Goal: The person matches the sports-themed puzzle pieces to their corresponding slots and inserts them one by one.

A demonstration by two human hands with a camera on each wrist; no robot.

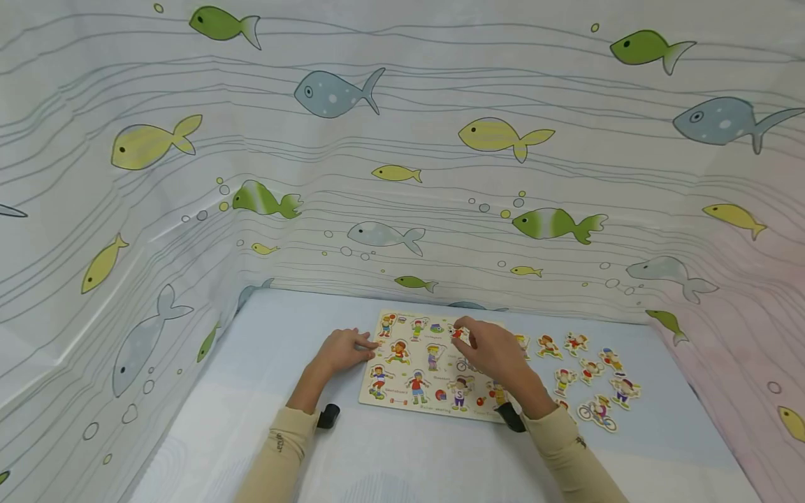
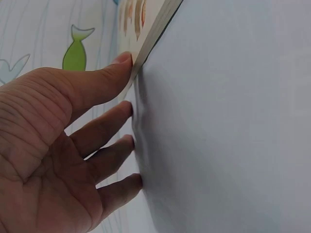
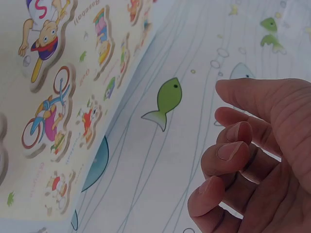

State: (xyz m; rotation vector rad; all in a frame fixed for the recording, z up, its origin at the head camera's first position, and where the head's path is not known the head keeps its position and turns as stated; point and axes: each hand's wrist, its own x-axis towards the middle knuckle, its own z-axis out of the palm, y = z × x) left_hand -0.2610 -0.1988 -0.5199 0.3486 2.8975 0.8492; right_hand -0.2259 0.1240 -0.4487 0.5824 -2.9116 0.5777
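A cream wooden puzzle board [image 1: 418, 358] with sports figures and printed words lies on the table. My left hand [image 1: 342, 351] is at its left edge. In the left wrist view the thumb of that hand [image 2: 58, 155] touches the board's edge, while the other fingertips meet the tabletop. Over the board's upper right part is my right hand [image 1: 497, 353], hiding some figures. The right wrist view shows this hand [image 3: 272, 160] with loosely bent fingers, thumb apart, holding nothing. A bicycle rider figure [image 3: 48, 114] and a baseball player figure [image 3: 46, 39] show on the board there.
Several loose cut-out figures lie right of the board, including a cyclist piece [image 1: 597, 413] and a runner piece [image 1: 548, 346]. The pale blue table covering [image 1: 302, 314] meets a fish-patterned curtain [image 1: 440, 202] at the back and sides.
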